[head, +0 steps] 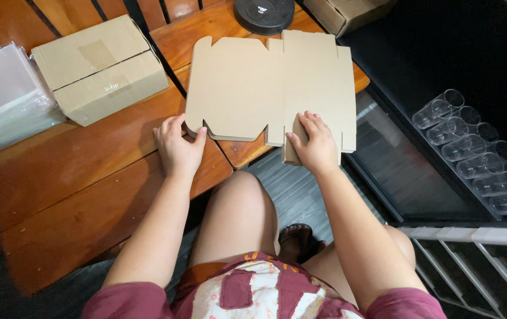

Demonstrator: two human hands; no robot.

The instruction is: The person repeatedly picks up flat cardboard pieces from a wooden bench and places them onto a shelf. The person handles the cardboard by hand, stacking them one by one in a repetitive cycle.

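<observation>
Cardboard lies flat in front of me: an unfolded die-cut box blank (pixel 265 82), tan, spread across the near end of the wooden table (pixel 76 177), its right part reaching past the table's corner and its lower flaps hanging over the edge above my knees.

My left hand (pixel 178 147) sits at the blank's lower left corner. The palm faces down on the wood, the wrist is straight, and the forearm runs up from my lap at a slight slant. The fingers are loosely curled, and thumb and forefinger pinch the small rounded tab at that corner, so this hand grips the sheet's edge.

My right hand (pixel 314 145) rests on the lower right flaps. The fingers are spread and pressed flat on the cardboard, the thumb tucked along the narrow flap that juts down toward me. It is open, pressing rather than clasping. That forearm comes in steeply from the lower right, elbow near my hip.

Beyond the blank, at the table's far end, is a round black disc (pixel 263 13). To the left stands 1 closed cardboard box (pixel 100 68), well apart from my hands, and further left a stack of clear plastic sheets (pixel 5 97). Another carton (pixel 348 12) sits at the top right. On the dark floor to my right lies a row of clear plastic cups (pixel 472 153) on their sides.
</observation>
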